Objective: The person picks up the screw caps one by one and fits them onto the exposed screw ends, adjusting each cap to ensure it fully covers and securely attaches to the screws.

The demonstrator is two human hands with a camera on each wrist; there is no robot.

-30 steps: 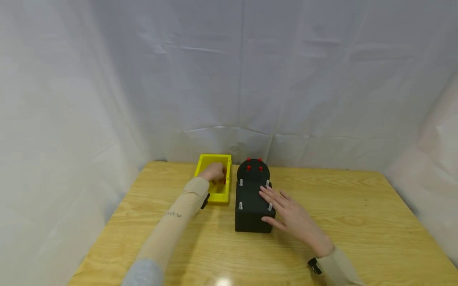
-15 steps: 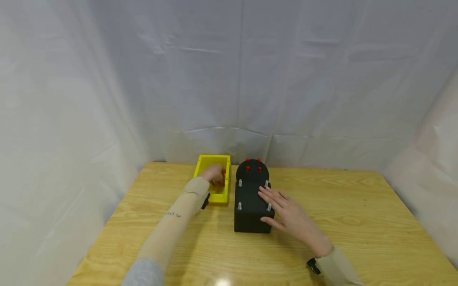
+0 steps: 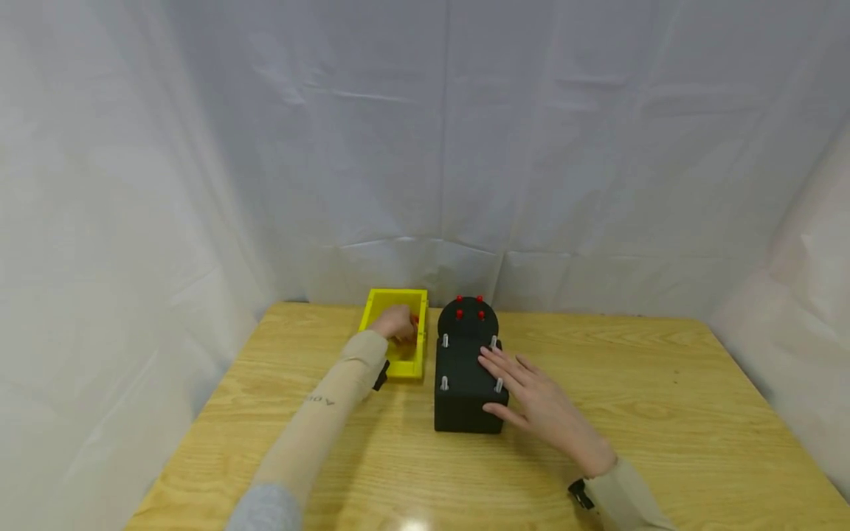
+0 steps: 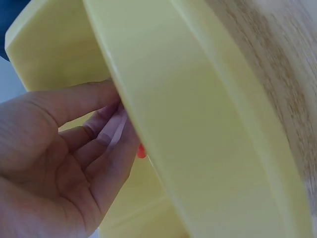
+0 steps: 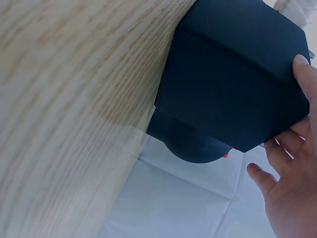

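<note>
One red peg (image 4: 141, 151) beside fingers (image 4: 106, 130)

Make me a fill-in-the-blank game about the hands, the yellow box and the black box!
1. The left hand reaches into the ______ box.
2. The right hand rests with straight fingers on the ______ box.
3. The little knobs on the round far end of the black box are ______.
4. Both boxes stand on a ______ table.

Missing words: yellow; black; red; wooden
</note>
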